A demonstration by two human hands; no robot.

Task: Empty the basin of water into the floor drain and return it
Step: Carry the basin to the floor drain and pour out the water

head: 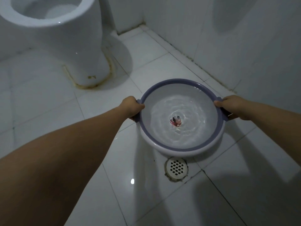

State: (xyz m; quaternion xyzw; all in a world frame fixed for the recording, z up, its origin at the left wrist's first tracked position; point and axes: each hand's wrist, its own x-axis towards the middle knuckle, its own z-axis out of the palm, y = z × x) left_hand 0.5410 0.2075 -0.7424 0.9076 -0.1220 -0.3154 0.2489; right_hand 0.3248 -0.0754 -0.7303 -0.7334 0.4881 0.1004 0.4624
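Observation:
A round white basin (164, 145) with a purple rim hangs above the tiled floor, roughly level, with rippling water inside and a small red mark at its bottom. My left hand (132, 107) grips the basin's left handle. My right hand (231, 106) grips its right handle. The round white floor drain (176, 168) with a perforated cover lies in the floor just below the basin's near edge. No water is running out of the basin.
A white toilet (70, 38) stands at the upper left with stained sealant around its base. Tiled walls (244, 46) meet in a corner beyond the basin. White glossy floor tiles (228, 193) spread around the drain.

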